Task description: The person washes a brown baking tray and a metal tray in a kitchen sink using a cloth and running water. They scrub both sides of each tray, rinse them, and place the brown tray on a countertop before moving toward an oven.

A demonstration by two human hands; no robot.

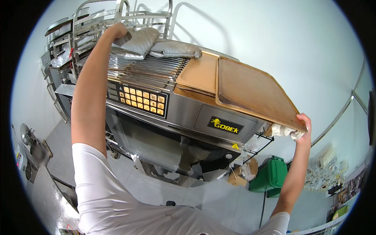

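My left hand (119,30) reaches to the far side of the oven top and touches a silver quilted oven mitt (144,41). Its fingers are hidden, so its grip cannot be made out. Another silver mitt (176,49) lies just right of that one. My right hand (304,127) grips the near right corner of a brown baking tray (252,85), thumb on top, with a white cloth (283,131) bunched under the rim. This tray overlaps a second, tan tray (201,72) and juts past the oven's right end.
Wire racks (147,70) lie on the steel oven (188,102), whose front has a button panel (142,100) and dark glass door (164,147). A metal rack trolley (122,14) stands behind at left. Cardboard boxes (243,173) and a green bin (270,174) stand at right.
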